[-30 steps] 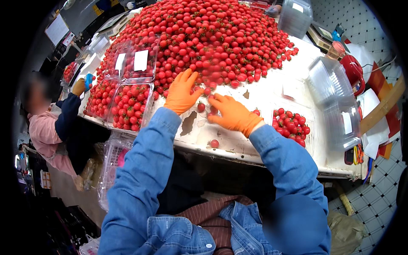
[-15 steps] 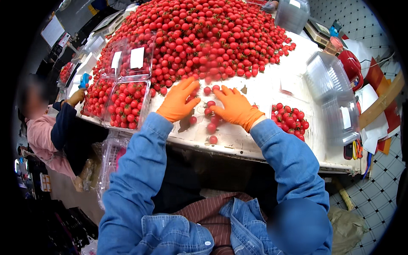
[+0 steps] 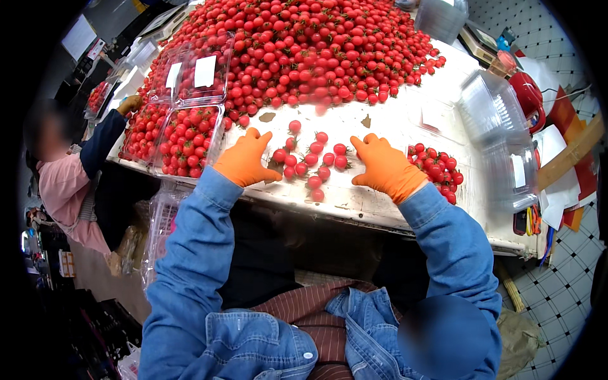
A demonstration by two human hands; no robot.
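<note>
My left hand (image 3: 247, 159) wears an orange glove and rests open on the white table (image 3: 386, 123), left of a loose group of several cherry tomatoes (image 3: 311, 159). My right hand (image 3: 384, 168), also gloved in orange, is open on the other side of that group, fingers apart and slightly curved. Beyond them rises a big heap of red tomatoes (image 3: 323, 38). Filled clear punnets (image 3: 185, 142) stand by my left hand, with lidded ones bearing blank-looking white labels (image 3: 204, 71) behind. To the right of my right hand sits another tomato cluster (image 3: 437, 170) in a clear tray.
Stacked empty clear containers (image 3: 491, 114) line the right end, near a red mug (image 3: 527, 95), a scale (image 3: 478, 44) and papers (image 3: 551, 158). At the left a co-worker in pink (image 3: 66, 190) reaches a gloved hand (image 3: 128, 104) toward the tomatoes. A plastic crate (image 3: 161, 221) is below the table edge.
My hands have drawn apart and back from the heap, the left moving left and down, the right rightward. More loose tomatoes now lie between them. The co-worker's hand has moved farther back along the table.
</note>
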